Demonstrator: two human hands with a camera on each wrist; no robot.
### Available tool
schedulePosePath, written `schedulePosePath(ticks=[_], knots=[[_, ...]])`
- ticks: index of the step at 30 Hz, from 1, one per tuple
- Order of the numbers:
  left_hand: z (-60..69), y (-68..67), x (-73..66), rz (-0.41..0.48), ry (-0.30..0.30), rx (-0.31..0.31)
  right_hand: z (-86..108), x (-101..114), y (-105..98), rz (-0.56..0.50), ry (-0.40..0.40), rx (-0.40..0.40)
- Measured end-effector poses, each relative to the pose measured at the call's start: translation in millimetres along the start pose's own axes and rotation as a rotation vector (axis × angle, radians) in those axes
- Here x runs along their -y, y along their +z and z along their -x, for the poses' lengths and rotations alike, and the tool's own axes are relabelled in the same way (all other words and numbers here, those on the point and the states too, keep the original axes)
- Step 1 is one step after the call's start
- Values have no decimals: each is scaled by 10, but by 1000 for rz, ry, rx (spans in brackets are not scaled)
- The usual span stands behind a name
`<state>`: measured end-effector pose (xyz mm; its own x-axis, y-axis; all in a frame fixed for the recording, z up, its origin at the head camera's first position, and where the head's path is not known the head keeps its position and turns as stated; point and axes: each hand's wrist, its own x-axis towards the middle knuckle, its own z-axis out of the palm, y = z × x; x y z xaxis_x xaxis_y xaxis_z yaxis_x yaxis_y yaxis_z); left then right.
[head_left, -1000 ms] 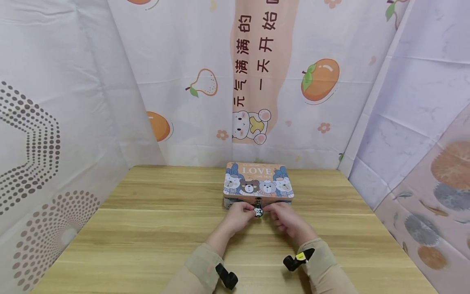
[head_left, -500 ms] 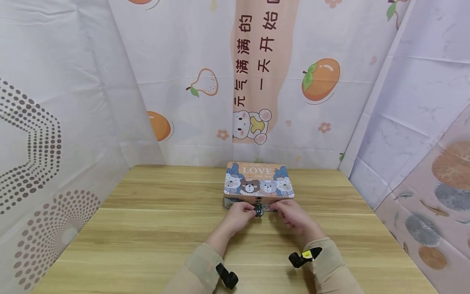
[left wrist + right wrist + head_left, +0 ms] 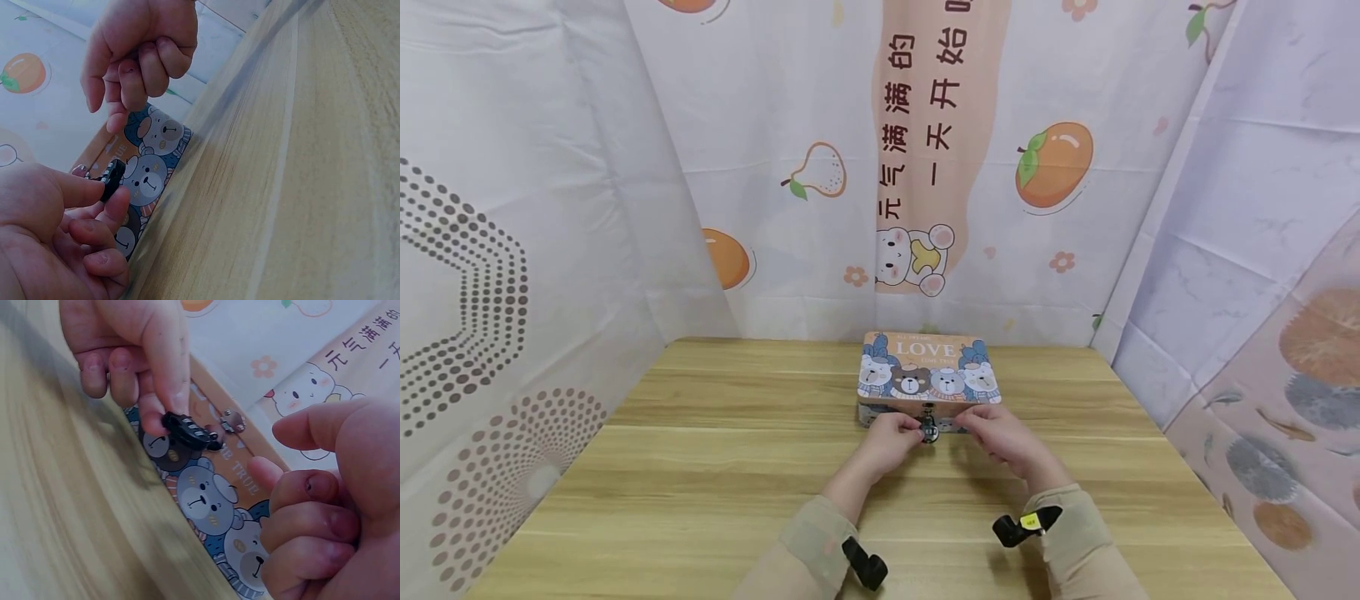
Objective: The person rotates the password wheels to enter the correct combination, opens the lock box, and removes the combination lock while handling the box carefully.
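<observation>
A small black combination padlock [image 3: 929, 429] with a row of number dials hangs at the front of a tin box [image 3: 928, 367] printed with bears and "LOVE". My left hand [image 3: 887, 442] pinches the padlock between thumb and forefinger, as the left wrist view shows. Near the lock's top is a metal clasp [image 3: 233, 420] on the box front; whether the shackle passes through it I cannot tell. Just right of the padlock, my right hand [image 3: 1003, 437] holds nothing. Its thumb and forefinger are apart and the other fingers curl loosely. The box lid is down.
The box stands toward the back of a wood-grain table [image 3: 737, 467]. Behind it hangs a white curtain [image 3: 775, 250] with fruit prints, and patterned cloths flank both sides. Each forearm wears a black camera mount, such as the right one [image 3: 1026, 525].
My right hand has drawn back to the right, away from the padlock. The left hand stays in place on the padlock, whose visible face has turned darker.
</observation>
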<state>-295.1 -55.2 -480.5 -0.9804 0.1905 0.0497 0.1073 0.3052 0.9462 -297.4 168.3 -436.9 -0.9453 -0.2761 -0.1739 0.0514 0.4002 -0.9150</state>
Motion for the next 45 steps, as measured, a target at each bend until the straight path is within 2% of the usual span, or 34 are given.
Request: schedulePosePath(ticks=[10,20,38,45], knots=[[-7,-24,14,8,-5,10,-91,-42,129,39,-62,18],[-18,-26,10,16,-4,12,-153,-74,229,-18,-35,-23],[-21,-5,8,23,-12,7,-196,-163,303,-66,-2,17],[-7,7,6,10,-22,2,-191,-184,329,-57,-22,28]])
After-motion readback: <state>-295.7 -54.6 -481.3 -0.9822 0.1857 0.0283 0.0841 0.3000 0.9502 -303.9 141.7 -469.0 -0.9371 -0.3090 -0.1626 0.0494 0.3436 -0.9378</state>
